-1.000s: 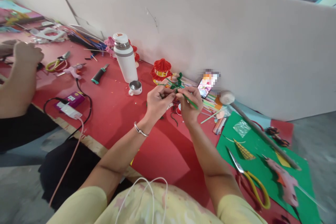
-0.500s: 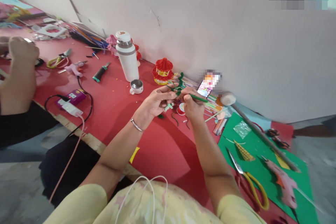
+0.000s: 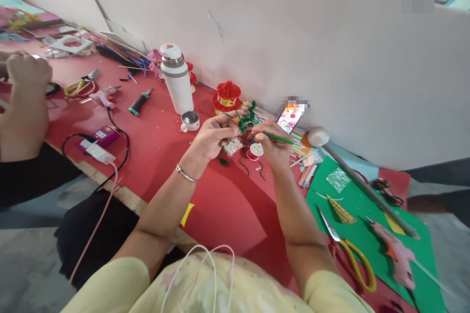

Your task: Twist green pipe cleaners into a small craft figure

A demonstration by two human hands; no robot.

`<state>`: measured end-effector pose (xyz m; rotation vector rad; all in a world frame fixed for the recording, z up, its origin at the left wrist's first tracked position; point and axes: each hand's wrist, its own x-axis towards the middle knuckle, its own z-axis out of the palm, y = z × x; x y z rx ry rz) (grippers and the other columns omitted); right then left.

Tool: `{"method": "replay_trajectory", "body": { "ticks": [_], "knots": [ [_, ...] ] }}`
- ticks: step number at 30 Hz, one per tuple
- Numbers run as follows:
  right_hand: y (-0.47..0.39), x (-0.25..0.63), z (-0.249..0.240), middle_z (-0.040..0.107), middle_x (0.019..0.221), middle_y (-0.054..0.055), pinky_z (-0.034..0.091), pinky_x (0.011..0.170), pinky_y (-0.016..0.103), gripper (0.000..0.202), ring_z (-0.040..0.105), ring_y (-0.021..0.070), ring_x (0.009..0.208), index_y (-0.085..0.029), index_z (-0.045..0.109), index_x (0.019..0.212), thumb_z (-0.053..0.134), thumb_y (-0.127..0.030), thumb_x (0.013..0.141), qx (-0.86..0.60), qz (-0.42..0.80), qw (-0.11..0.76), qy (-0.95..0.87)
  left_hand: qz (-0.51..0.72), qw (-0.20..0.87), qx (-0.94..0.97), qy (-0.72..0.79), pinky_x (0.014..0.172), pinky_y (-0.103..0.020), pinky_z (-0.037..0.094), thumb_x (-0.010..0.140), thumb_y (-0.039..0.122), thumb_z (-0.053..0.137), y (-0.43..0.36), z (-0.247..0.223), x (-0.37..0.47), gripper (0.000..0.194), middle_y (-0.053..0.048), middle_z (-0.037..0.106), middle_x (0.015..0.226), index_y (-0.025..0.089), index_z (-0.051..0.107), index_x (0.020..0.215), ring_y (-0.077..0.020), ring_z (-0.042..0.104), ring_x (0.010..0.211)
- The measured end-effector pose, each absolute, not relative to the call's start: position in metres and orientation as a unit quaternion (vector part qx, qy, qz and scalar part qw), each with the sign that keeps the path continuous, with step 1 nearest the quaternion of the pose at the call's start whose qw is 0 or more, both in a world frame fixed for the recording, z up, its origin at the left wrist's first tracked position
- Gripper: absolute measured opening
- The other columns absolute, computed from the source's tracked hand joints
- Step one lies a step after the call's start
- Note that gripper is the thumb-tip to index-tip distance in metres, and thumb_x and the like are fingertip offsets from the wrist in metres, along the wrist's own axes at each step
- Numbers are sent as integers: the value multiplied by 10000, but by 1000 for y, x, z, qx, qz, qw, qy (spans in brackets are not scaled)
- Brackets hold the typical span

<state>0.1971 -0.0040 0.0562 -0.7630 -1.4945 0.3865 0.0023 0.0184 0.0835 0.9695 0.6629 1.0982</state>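
A dark green curled piece (image 3: 248, 118) is pinched between the thumb and fingers of my left hand (image 3: 215, 137), which wears a bracelet. Close on its right, my right hand (image 3: 273, 144) grips a slim green stick (image 3: 278, 138), with its fingertips near the curled piece. Below the hands are a spool of red thread (image 3: 254, 151), a patch of small pale beads (image 3: 233, 145) and thin dark strands. Behind them stands a red ruffled ornament with a yellow band (image 3: 227, 98).
A white flask (image 3: 177, 80) and metal cup (image 3: 190, 121) stand left of centre. Farther left are a cutter (image 3: 140, 102), a glue gun (image 3: 105, 96) and another person's hands. Scissors (image 3: 347, 249) and a second glue gun (image 3: 396, 254) lie at right.
My left hand has shifted slightly left with the green piece. My right hand has moved slightly right with the stick, and more of the beads and spool shows.
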Motion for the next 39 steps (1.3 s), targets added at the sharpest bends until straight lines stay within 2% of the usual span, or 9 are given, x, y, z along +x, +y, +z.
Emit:
{"method": "replay_trajectory", "body": {
  "ticks": [7, 11, 15, 18, 22, 25, 28, 39],
  "knots": [
    [-3, 197, 53, 788, 940, -1, 605, 777, 361, 111, 736, 186, 864, -373, 860, 1026, 814, -406, 931, -312, 137, 662, -667, 513, 690, 424, 285, 391, -225, 177, 677, 219, 938, 15, 83, 8, 475, 38, 623, 673, 193, 812, 1134, -35, 434, 462],
    [-1, 194, 52, 812, 1084, 9, 633, 880, 403, 127, 766, 208, 994, -362, 853, 1042, 814, -409, 931, -302, 119, 675, -662, 524, 704, 393, 275, 393, -218, 170, 690, 269, 963, 14, 82, 12, 456, 63, 568, 607, 172, 800, 1105, -26, 413, 439],
    [-1, 192, 52, 835, 1093, 16, 642, 890, 437, 148, 787, 221, 990, -358, 838, 1095, 783, -383, 960, -283, 94, 664, -685, 532, 701, 385, 279, 381, -217, 158, 668, 258, 979, 13, 83, 15, 407, 27, 668, 686, 179, 794, 1022, -22, 440, 436],
    [-1, 193, 51, 834, 1079, 17, 640, 856, 429, 157, 788, 220, 962, -361, 829, 1117, 770, -366, 971, -278, 66, 657, -698, 542, 696, 380, 279, 381, -215, 201, 654, 228, 981, 13, 83, 17, 410, 3, 732, 771, 179, 790, 1013, -12, 425, 433],
    [-2, 192, 47, 830, 1071, 18, 637, 850, 428, 163, 787, 226, 954, -357, 822, 1118, 782, -371, 960, -299, -13, 632, -714, 556, 695, 373, 263, 414, -200, 276, 659, 207, 978, 11, 81, 19, 403, 25, 693, 705, 166, 784, 1010, -14, 432, 446],
    [-4, 190, 46, 831, 1085, 10, 635, 848, 423, 230, 786, 225, 962, -375, 805, 1167, 800, -308, 947, -294, -60, 628, -718, 561, 695, 370, 257, 440, -194, 320, 657, 198, 973, 10, 82, 19, 369, 34, 668, 667, 161, 781, 969, -22, 450, 462],
    [-5, 188, 47, 833, 1096, 4, 637, 841, 414, 284, 784, 220, 972, -384, 789, 1210, 796, -273, 948, -279, -66, 635, -717, 556, 701, 365, 256, 454, -193, 336, 640, 186, 974, 9, 83, 18, 381, 44, 648, 646, 166, 789, 972, -28, 459, 473],
    [-6, 189, 54, 854, 1092, 26, 649, 836, 425, 212, 807, 230, 932, -345, 806, 1165, 790, -331, 954, -263, -37, 622, -736, 551, 694, 378, 268, 483, -190, 340, 639, 163, 926, 13, 82, 11, 431, 61, 581, 582, 181, 835, 1060, -44, 457, 499]
  ]
}}
